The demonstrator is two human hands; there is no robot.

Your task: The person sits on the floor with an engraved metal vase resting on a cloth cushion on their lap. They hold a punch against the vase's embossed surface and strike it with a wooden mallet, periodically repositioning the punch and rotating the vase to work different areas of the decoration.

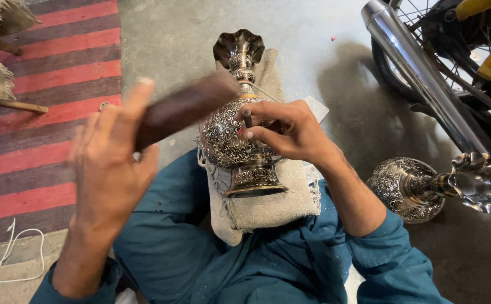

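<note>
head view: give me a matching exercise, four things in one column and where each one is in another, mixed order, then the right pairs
Things:
1. engraved metal vase
2. second engraved vase
3. dark wooden mallet
4. striped rug

Places:
A. on the concrete floor beside the motorcycle wheel
B. gripped in the left hand, raised and blurred
C. lying on a burlap cloth across the person's lap, with the right hand resting on it and holding a thin punch
D. spread on the floor at the left of the picture

Pairs: 1-C, 2-A, 3-B, 4-D
</note>
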